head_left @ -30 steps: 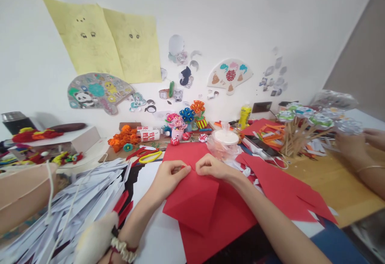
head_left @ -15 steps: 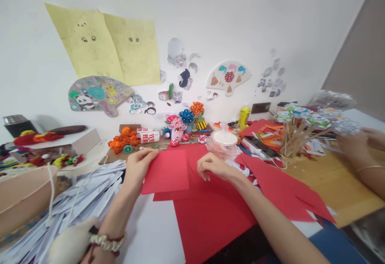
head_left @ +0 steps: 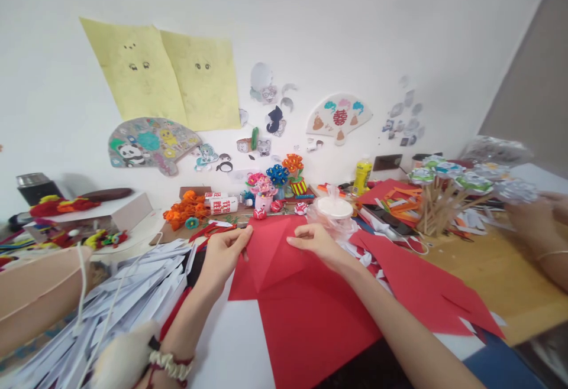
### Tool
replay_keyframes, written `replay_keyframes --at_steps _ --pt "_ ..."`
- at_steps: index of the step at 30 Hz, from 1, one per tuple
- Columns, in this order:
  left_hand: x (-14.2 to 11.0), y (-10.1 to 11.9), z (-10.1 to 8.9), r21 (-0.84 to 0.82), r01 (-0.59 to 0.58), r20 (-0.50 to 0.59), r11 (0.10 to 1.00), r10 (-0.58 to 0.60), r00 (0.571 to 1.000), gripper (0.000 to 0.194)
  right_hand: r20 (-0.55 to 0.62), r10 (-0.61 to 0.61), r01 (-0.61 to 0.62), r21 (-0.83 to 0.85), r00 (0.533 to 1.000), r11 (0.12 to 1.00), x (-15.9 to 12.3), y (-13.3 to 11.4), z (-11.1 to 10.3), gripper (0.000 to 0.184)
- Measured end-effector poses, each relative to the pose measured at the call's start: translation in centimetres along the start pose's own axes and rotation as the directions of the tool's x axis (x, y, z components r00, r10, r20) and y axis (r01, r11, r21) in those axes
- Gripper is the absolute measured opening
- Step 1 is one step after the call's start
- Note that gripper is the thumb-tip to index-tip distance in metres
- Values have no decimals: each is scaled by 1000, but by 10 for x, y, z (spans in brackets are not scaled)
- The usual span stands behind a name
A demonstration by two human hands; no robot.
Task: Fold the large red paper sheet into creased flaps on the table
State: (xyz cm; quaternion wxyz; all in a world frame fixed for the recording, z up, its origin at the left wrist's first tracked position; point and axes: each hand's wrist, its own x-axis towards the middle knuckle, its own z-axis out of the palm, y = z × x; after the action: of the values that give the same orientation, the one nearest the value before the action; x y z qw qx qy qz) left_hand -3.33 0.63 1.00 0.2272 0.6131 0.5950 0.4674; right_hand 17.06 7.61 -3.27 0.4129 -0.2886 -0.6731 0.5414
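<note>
A square of red paper (head_left: 271,253) is held up between my hands, turned so that one corner points down toward me. My left hand (head_left: 227,254) pinches its left corner between thumb and fingers. My right hand (head_left: 316,243) is closed at its right side, with the fingertips on the edge. Beneath it lie larger red sheets (head_left: 317,312) on top of white paper (head_left: 226,342). Red-handled scissors (head_left: 213,229) lie just beyond my left hand.
White paper strips (head_left: 128,282) and a pinkish bin (head_left: 39,282) are at left. A lidded tub in plastic (head_left: 333,207), paper flowers on sticks (head_left: 452,185) and more red paper (head_left: 417,282) are at right. Another person's hand (head_left: 536,220) works at the far right.
The red square has turned from flat-edged to corner-down. My left hand has moved right, and my right hand has come onto the paper. The scissors have come into sight.
</note>
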Motion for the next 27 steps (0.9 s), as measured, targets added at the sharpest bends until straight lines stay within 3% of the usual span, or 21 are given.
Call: replay_keyframes --at_steps 2,4,5,7,10,12,14,16,18,19,21,23,25,27 --pt "0 1 -1 141 -32 -107 990 47 993 47 -25 10 -10 5 1000 1000 1 1 -1 47" --pt "-3 3 3 290 -153 -157 945 205 966 41 -67 46 -44 26 997 999 3 3 -1 50" --pt "-6 5 7 356 -247 -119 901 306 944 41 -88 69 -66 34 994 997 4 5 -1 51" --pt "-12 9 16 430 -447 91 785 454 886 52 -130 88 -86 21 988 996 5 8 -2 53" --pt "-21 10 28 466 -577 334 671 470 817 68 -171 36 -40 -18 985 999 7 10 -4 55" --pt "-24 7 30 477 -595 365 646 471 804 60 -142 16 -18 -10 990 1000 6 10 -6 55" --pt "-22 5 27 474 -546 284 690 467 837 50 -92 17 -17 -3 996 1000 5 8 -8 56" --pt "-18 5 21 427 -414 107 804 409 906 37 -44 20 -21 -27 999 999 4 7 -10 57" --pt "-14 7 16 280 -247 -47 928 270 962 28 -2 23 -23 -95 1000 995 4 7 -13 55" --pt "-12 8 13 171 -165 -75 971 180 981 29 11 17 -15 -160 1000 987 4 7 -14 54" --pt "-10 11 10 -55 -5 -44 998 2 999 35 17 -20 24 -344 1000 939 3 9 -15 49" --pt "-10 14 8 -209 141 33 968 -137 990 38 -1 -81 70 -510 997 858 3 10 -14 39" --pt "-12 18 6 -277 240 107 930 -219 970 38 -24 -132 97 -554 991 827 3 10 -13 29" --pt "-13 20 4 -303 301 189 904 -253 949 38 -37 -165 126 -488 986 864 3 9 -11 32"
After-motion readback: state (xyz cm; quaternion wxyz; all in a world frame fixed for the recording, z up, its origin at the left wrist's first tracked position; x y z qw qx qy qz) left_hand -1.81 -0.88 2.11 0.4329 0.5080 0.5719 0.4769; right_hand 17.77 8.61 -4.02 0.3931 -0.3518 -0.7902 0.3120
